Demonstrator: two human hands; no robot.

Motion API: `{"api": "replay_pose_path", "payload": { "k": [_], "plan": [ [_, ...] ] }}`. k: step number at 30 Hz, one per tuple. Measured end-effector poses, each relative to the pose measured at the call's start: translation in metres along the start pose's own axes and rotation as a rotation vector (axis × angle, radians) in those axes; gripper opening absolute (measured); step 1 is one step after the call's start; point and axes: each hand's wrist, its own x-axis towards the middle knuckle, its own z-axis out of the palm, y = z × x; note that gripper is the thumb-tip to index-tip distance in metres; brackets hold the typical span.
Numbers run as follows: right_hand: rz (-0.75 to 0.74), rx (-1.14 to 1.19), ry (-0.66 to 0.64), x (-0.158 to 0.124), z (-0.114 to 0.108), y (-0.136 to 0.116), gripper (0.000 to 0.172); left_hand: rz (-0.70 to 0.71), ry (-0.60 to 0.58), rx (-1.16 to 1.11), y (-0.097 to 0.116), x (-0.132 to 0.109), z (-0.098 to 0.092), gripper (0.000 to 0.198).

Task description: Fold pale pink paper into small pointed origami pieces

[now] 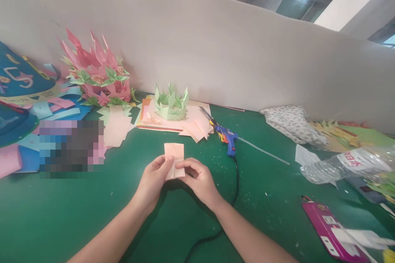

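Here, a blurred, pixelated patch [70,146] at nine o'clock hides whatever lies on that part of the green worktop [92,213]. At three o'clock a clear, crumpled plastic bottle [348,164] runs off the right edge. At five o'clock a flat magenta packet [327,226] is cut off by the corner, and its print is too small to read.

Near the centre, a small pale pink folded paper rectangle [174,157] is held upright just above the worktop. Two flaps meet at a vertical seam down its middle, and its lower edge is hidden behind fingers. The left hand [154,181] pinches the paper's lower left side, thumb in front. The right hand [199,176] pinches the lower right corner.

At one o'clock from the paper lies a blue hot-glue gun [228,139], and its black cord [237,185] trails past the right wrist. At twelve o'clock sits a pale green spiked paper ring [171,104].
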Motion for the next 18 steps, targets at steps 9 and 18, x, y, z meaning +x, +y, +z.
{"api": "replay_pose_path", "payload": {
  "k": [9,18],
  "plan": [
    [-0.064,-0.072,-0.010,0.000,0.001,0.001,0.027,0.058,-0.032,0.047,-0.003,0.001,-0.005,0.029],
    [-0.040,-0.049,-0.026,0.000,-0.001,0.006,0.014,0.237,-0.113,0.313,0.003,0.006,-0.018,0.026]
  ]
}}
